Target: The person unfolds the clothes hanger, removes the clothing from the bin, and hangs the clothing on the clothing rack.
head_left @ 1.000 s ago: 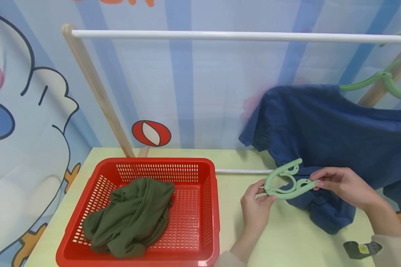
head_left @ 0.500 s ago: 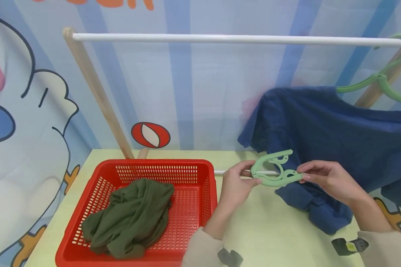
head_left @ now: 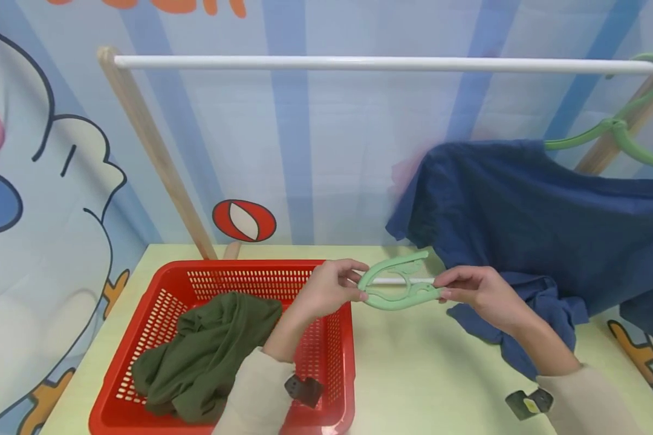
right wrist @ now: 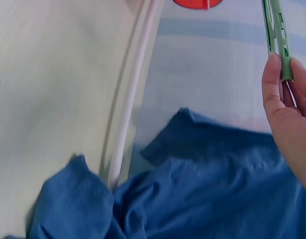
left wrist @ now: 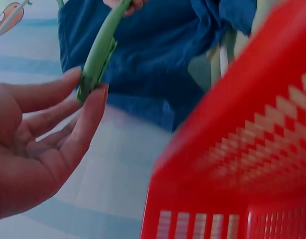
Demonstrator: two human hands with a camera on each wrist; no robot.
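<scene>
A light green folding clothes hanger (head_left: 394,301), its two arms folded close together, is held above the table between both hands. My left hand (head_left: 326,289) pinches the hinge end with thumb and fingers, over the basket's right rim. At the other end, my right hand (head_left: 481,296) pinches the tip of the lower arm. The left wrist view shows the hanger (left wrist: 99,55) edge-on between thumb and fingertips. In the right wrist view, thumb and fingers of the right hand (right wrist: 287,99) grip the slotted arm's end.
A red plastic basket (head_left: 341,362) holds a crumpled dark green garment (head_left: 212,350). On the right, a navy shirt (head_left: 522,211) hangs on a green hanger (head_left: 623,130) from the rack's white rail (head_left: 359,63); its lower part touches the pale table (head_left: 413,374). A wooden post (head_left: 158,157) stands left.
Both hands have carried the green folding hanger leftward, from in front of the navy shirt to beside the basket. Its two arms have come closer together. The left forearm now crosses the basket.
</scene>
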